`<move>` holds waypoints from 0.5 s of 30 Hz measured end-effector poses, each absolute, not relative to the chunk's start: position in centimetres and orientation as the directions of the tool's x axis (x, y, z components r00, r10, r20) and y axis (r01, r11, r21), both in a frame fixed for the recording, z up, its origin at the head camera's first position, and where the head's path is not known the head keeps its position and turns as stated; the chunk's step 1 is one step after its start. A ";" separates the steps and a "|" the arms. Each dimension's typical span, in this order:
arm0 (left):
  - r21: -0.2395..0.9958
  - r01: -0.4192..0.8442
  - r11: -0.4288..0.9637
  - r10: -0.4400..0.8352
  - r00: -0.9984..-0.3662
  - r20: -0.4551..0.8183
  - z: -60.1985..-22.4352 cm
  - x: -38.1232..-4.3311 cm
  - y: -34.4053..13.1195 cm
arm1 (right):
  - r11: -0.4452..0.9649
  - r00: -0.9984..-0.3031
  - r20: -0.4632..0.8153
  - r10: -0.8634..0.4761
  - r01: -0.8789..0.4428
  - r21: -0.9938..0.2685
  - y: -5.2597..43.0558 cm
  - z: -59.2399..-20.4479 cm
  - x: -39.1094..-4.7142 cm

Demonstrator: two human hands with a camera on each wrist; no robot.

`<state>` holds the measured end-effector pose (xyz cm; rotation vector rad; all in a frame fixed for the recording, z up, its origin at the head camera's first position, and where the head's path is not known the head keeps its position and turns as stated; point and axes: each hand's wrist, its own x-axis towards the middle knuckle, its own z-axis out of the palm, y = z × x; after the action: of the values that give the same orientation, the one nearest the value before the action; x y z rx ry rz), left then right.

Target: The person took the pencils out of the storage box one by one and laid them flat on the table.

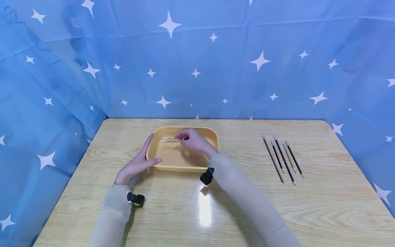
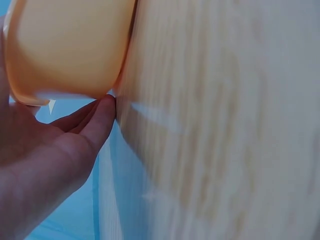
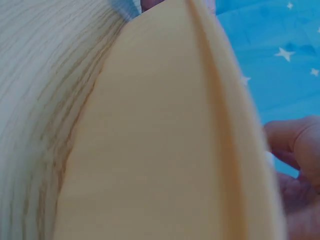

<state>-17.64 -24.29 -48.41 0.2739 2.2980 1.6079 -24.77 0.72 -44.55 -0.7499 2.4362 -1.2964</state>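
An orange-yellow tray [image 1: 182,168] sits on the wooden table. My left hand [image 1: 139,165] holds its left end, thumb over the front rim and fingers along the outer wall. In the left wrist view, the left fingers [image 2: 102,117] touch the tray's lower outside edge. Inside the tray, my right hand [image 1: 194,140] pinches thin pale pencils [image 1: 171,139], whose silvery-white ends point left. How many it holds is hidden by the fingers. The right wrist view shows the tray's outer wall [image 3: 145,125], with the right hand [image 3: 300,175] partly visible beyond the rim.
To the right on the table [image 1: 240,202] lie several pencils [image 1: 273,154], side by side and slanted, with white eraser ends away from me. A blue cloth with white stars [image 1: 216,68] hangs behind the table and at both sides.
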 end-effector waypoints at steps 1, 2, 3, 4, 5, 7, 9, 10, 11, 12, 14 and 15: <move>0.938 -0.028 0.346 0.337 -0.929 -0.152 -48.4 -17.6 -24.3 | 0.459 -0.824 0.003 -0.566 -0.319 -0.829 0.9 -44.4 -24.7; 0.938 -0.029 0.346 0.338 -0.928 -0.154 -48.4 -17.6 -24.3 | 0.461 -0.824 0.008 -0.566 -0.325 -0.826 1.1 -44.2 -24.6; 0.938 -0.030 0.347 0.339 -0.928 -0.154 -48.4 -17.6 -24.4 | 0.461 -0.823 0.015 -0.567 -0.332 -0.823 1.4 -44.0 -24.6; 0.937 -0.029 0.347 0.339 -0.928 -0.154 -48.4 -17.6 -24.4 | 0.462 -0.822 0.024 -0.570 -0.344 -0.818 1.6 -43.9 -24.5; 0.936 -0.027 0.350 0.340 -0.928 -0.154 -48.4 -17.6 -24.4 | 0.466 -0.821 0.027 -0.570 -0.350 -0.812 1.8 -43.8 -24.4; 0.935 -0.025 0.353 0.342 -0.927 -0.153 -48.5 -17.6 -24.4 | 0.470 -0.820 0.036 -0.572 -0.363 -0.804 2.3 -43.5 -24.2; 0.936 -0.024 0.352 0.342 -0.927 -0.153 -48.5 -17.6 -24.4 | 0.468 -0.813 0.047 -0.580 -0.380 -0.798 2.7 -43.3 -24.1; 0.936 -0.026 0.351 0.341 -0.928 -0.153 -48.5 -17.6 -24.4 | 0.467 -0.809 0.056 -0.586 -0.393 -0.792 2.9 -43.2 -24.0; 0.937 -0.028 0.349 0.340 -0.928 -0.154 -48.5 -17.6 -24.4 | 0.463 -0.804 0.063 -0.592 -0.403 -0.789 3.1 -43.1 -23.9; 0.938 -0.031 0.347 0.339 -0.928 -0.156 -48.5 -17.6 -24.4 | 0.459 -0.798 0.075 -0.598 -0.418 -0.784 3.3 -43.0 -23.8; 0.938 -0.035 0.344 0.338 -0.928 -0.159 -48.4 -17.6 -24.3 | 0.450 -0.789 0.098 -0.607 -0.443 -0.775 3.8 -42.7 -23.5; 0.938 -0.037 0.343 0.338 -0.928 -0.160 -48.4 -17.5 -24.3 | 0.447 -0.785 0.108 -0.610 -0.453 -0.772 4.0 -42.5 -23.4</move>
<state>-17.55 -24.30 -48.37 0.2667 2.2859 1.6099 -23.41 4.02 -42.55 -0.9325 2.5095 -1.2524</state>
